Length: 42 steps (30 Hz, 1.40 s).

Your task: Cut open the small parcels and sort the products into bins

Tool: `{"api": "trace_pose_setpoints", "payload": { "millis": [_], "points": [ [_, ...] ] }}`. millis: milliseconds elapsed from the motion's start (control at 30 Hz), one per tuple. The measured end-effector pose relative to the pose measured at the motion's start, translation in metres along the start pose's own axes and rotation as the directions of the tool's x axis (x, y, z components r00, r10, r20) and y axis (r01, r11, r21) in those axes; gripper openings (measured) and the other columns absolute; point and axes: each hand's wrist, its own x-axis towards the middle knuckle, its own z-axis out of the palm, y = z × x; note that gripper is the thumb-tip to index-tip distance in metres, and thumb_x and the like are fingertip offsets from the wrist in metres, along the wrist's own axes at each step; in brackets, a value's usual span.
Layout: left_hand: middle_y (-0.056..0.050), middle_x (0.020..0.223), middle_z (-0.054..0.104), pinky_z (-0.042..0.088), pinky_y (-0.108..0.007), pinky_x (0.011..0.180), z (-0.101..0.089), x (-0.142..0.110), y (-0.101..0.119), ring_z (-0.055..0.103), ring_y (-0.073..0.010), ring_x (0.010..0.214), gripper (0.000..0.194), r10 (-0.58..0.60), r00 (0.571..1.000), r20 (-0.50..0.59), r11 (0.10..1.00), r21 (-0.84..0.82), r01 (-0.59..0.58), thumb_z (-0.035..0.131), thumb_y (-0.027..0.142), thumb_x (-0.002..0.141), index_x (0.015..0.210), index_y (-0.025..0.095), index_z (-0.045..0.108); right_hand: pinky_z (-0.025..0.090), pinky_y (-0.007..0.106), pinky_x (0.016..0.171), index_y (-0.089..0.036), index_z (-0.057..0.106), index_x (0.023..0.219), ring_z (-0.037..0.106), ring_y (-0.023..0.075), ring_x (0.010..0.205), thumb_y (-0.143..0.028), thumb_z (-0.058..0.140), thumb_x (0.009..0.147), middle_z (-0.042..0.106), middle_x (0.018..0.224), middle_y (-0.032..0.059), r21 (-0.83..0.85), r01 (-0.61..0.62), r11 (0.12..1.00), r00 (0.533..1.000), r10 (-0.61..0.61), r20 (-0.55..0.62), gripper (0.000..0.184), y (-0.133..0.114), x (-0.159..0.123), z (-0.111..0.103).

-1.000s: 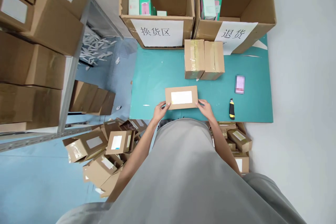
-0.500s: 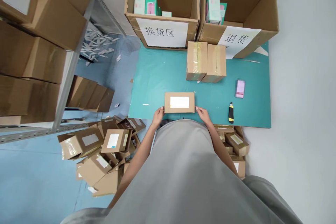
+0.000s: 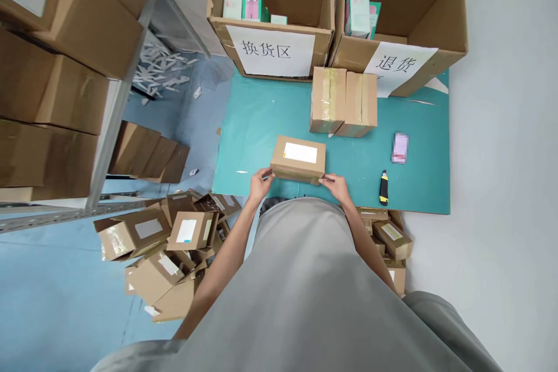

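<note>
Fingers (image 3: 267, 172) pinching carton's near corners (image 3: 299, 161), tabletop (image 3: 253, 128) either side

The place was a packing room or small warehouse. Brown cartons (image 3: 72, 93) packed a metal shelf (image 3: 114, 122), and opened boxes (image 3: 161, 256) lay heaped on the blue floor (image 3: 56, 285). Two big bins (image 3: 270, 40) of cardboard with paper signs (image 3: 274, 51) stood on a green-covered table (image 3: 261, 110), near a box cutter (image 3: 383, 188).
</note>
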Motion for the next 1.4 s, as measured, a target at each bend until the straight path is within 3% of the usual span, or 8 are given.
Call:
{"api": "trace_pose_setpoints", "payload": {
  "millis": [167, 300, 500, 700, 967, 1100, 1267, 1400],
  "points": [
    [-0.013, 0.121, 0.076, 0.066, -0.045, 0.11, -0.019, 0.012, 0.051, 0.076, -0.0289, 0.119, 0.042, 0.258, 0.966, -0.011, 0.966, 0.033, -0.258, 0.074, 0.039, 0.098, 0.132, 0.016, 0.084, 0.068, 0.046, 0.101, -0.021, 0.094, 0.107, 0.084, 0.033, 0.103, -0.066, 0.084, 0.09, 0.089, 0.111, 0.0132, -0.012, 0.11, 0.994, 0.988, -0.111, -0.112, 0.049, -0.033, 0.007, -0.012],
    [-0.012, 0.115, 0.076, 0.066, -0.044, 0.108, -0.023, 0.008, 0.067, 0.075, -0.0291, 0.115, 0.042, 0.296, 0.955, -0.003, 0.952, 0.084, -0.295, 0.072, 0.038, 0.101, 0.134, 0.016, 0.085, 0.068, 0.048, 0.101, -0.019, 0.093, 0.108, 0.085, 0.0351, 0.105, -0.07, 0.083, 0.091, 0.089, 0.112, 0.0151, 0.004, 0.121, 0.993, 0.981, -0.119, -0.15, 0.054, -0.042, 0.002, -0.017],
    [-0.015, 0.113, 0.083, 0.06, -0.047, 0.112, -0.004, 0.001, 0.035, 0.079, -0.0327, 0.105, 0.035, 0.12, 0.993, -0.003, 0.971, 0.209, -0.117, 0.073, 0.037, 0.098, 0.121, 0.015, 0.089, 0.067, 0.05, 0.101, -0.022, 0.092, 0.101, 0.085, 0.0354, 0.1, -0.067, 0.081, 0.093, 0.089, 0.108, 0.015, -0.117, 0.038, 0.992, 0.98, -0.06, -0.192, 0.047, -0.029, 0.007, -0.006],
    [-0.016, 0.124, 0.084, 0.066, -0.041, 0.101, 0.002, 0.008, 0.003, 0.08, -0.0273, 0.101, 0.049, 0.058, 0.998, 0.016, 0.998, 0.038, -0.059, 0.068, 0.055, 0.102, 0.125, 0.015, 0.086, 0.067, 0.046, 0.101, -0.022, 0.091, 0.102, 0.084, 0.0334, 0.1, -0.067, 0.069, 0.102, 0.089, 0.109, 0.0145, -0.153, 0.087, 0.984, 0.981, -0.112, -0.16, 0.05, -0.01, 0.015, -0.008],
    [-0.014, 0.13, 0.083, 0.067, -0.041, 0.101, 0.011, -0.007, -0.026, 0.081, -0.0249, 0.099, 0.063, -0.089, 0.992, 0.089, 0.991, 0.111, 0.079, 0.072, 0.02, 0.089, 0.152, 0.014, 0.071, 0.067, 0.046, 0.101, -0.015, 0.084, 0.136, 0.084, 0.0281, 0.092, -0.036, 0.077, 0.091, 0.087, 0.129, 0.0154, -0.178, -0.071, 0.982, 0.997, 0.064, -0.044, 0.05, 0.029, -0.003, -0.006],
    [-0.013, 0.131, 0.084, 0.066, -0.045, 0.107, 0.017, -0.013, -0.027, 0.082, -0.0281, 0.103, 0.058, -0.088, 0.99, 0.108, 0.989, 0.132, 0.074, 0.072, 0.017, 0.084, 0.141, 0.015, 0.079, 0.067, 0.045, 0.101, -0.018, 0.082, 0.139, 0.082, 0.0253, 0.092, -0.039, 0.081, 0.088, 0.086, 0.132, 0.0129, -0.152, -0.044, 0.987, 0.998, 0.049, 0.028, 0.055, 0.033, -0.008, 0.006],
    [-0.014, 0.143, 0.081, 0.056, -0.047, 0.125, 0.008, -0.008, -0.011, 0.073, -0.0354, 0.14, 0.039, -0.032, 0.997, 0.067, 0.993, 0.113, 0.024, 0.076, 0.024, 0.086, 0.122, 0.015, 0.087, 0.064, 0.043, 0.108, -0.022, 0.089, 0.122, 0.074, 0.0319, 0.135, -0.059, 0.081, 0.094, 0.077, 0.149, 0.0157, -0.123, 0.031, 0.992, 0.999, -0.026, 0.042, 0.047, 0.021, -0.007, -0.004],
    [-0.013, 0.129, 0.087, 0.059, -0.051, 0.123, -0.003, -0.003, 0.003, 0.08, -0.0356, 0.128, 0.038, -0.015, 0.999, 0.041, 0.999, 0.036, 0.014, 0.077, 0.042, 0.095, 0.119, 0.015, 0.088, 0.051, 0.046, 0.127, -0.023, 0.093, 0.105, 0.068, 0.0317, 0.147, -0.063, 0.065, 0.107, 0.073, 0.158, 0.0151, -0.208, 0.112, 0.972, 0.993, -0.117, -0.008, 0.048, 0.003, 0.002, -0.018]
  ]
}}
